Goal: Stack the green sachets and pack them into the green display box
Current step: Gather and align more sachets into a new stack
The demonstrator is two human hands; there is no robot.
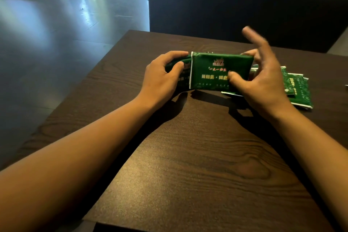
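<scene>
I hold a bunch of green sachets [212,70] on edge above the dark wooden table [197,156], their printed faces turned toward me. My left hand [162,79] grips the left end of the bunch, thumb in front and fingers over the top. My right hand [261,81] pinches the right end of the front sachet with thumb and a finger, while its other fingers stick up and look blurred. More loose green sachets [299,88] lie flat on the table behind my right hand. No green display box is visible.
A dark upholstered seat back [244,5] rises behind the table's far edge. Shiny grey floor [56,34] lies to the left of the table. A small pale object [346,86] shows at the right frame edge.
</scene>
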